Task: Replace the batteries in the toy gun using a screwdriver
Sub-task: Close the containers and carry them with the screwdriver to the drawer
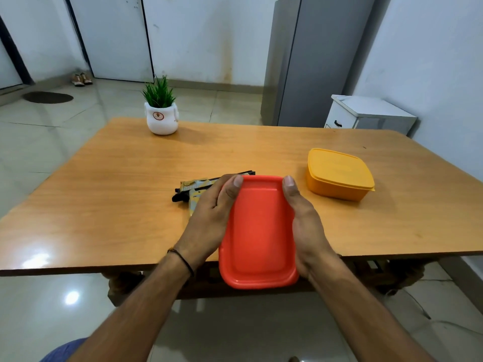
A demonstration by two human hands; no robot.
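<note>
A red plastic box with its lid on [257, 231] is held above the table's near edge, between both hands. My left hand [209, 215] grips its left side, thumb on the lid's far corner. My right hand [304, 226] grips the right side the same way. The toy gun [192, 190], yellow-patterned with black parts, lies on the wooden table [117, 192] just behind my left hand, which hides part of it. No screwdriver or batteries are in sight.
A yellow lidded box [338, 173] sits on the table to the right. A white pot with a green plant [161, 113] stands at the far left edge. A grey fridge [313, 61] and a white cabinet [368, 111] stand behind the table.
</note>
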